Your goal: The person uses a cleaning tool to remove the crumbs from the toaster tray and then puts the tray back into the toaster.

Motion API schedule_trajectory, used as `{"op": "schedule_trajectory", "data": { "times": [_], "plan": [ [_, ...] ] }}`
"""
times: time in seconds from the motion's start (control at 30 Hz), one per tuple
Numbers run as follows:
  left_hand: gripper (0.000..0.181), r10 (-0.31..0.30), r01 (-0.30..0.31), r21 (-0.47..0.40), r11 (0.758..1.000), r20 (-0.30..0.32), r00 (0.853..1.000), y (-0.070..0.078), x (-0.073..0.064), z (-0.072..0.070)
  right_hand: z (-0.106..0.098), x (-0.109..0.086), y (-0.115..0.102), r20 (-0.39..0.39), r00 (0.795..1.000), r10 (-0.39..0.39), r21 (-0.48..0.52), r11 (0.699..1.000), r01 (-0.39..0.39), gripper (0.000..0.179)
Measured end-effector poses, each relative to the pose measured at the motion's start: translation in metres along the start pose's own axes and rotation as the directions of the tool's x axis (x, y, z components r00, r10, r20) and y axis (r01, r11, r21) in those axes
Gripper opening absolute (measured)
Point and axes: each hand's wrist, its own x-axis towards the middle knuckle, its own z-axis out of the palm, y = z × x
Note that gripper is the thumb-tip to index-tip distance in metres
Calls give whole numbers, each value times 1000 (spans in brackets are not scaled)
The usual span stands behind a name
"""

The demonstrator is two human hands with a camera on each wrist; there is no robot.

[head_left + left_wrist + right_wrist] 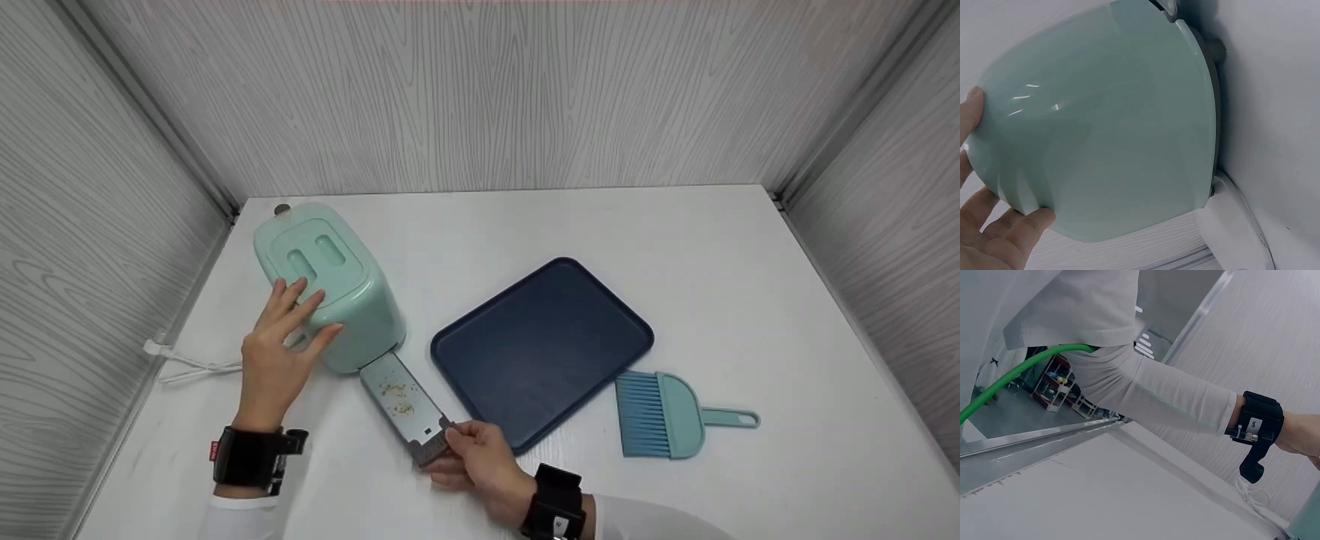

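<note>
A mint-green toaster [360, 322] with two slots in its top stands at the left in the head view. My left hand [277, 352] grips its near end, fingertips over the top edge and thumb against the end face; the left wrist view shows those fingers [1030, 230] bent against the glossy shell. From the toaster's base a metal crumb tray [424, 409] sticks out, with yellow-brown crumbs on it. My right hand [484, 465] pinches the tray's dark outer end between thumb and fingers. That hand is out of sight in the right wrist view.
A navy serving tray [544, 352] lies right of the crumb tray, its near corner close to my right hand. Farther right lies a teal hand brush [681, 416], bristles to the left. A white cord [202, 367] runs out at the left. Grey wood-grain walls [480, 97] bound the white table.
</note>
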Motion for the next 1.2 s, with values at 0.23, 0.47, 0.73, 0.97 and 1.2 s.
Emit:
{"op": "schedule_trajectory", "data": {
  "times": [0.23,0.47,0.73,0.97,1.2],
  "plan": [
    [55,-15,15,-6,1000,1,1000,0,0,0,-7,-9,2,14,1000,7,-28,1000,-6,23],
    [55,-26,26,-7,1000,6,1000,1,1,0,-15,-16,-7,26,1000,-1,-11,1000,1,24],
    [54,-24,24,-16,1000,1,1000,1,0,0,-29,-17,-21,40,999,-19,-16,1000,20,31],
    [56,-32,32,-18,999,21,999,1,0,-1,-44,-16,-30,35,999,-22,-47,999,23,38],
    [55,-27,27,-16,1000,11,1000,1,-1,-1,-58,-16,-35,13,999,-35,-39,999,35,39]
  ]
}}
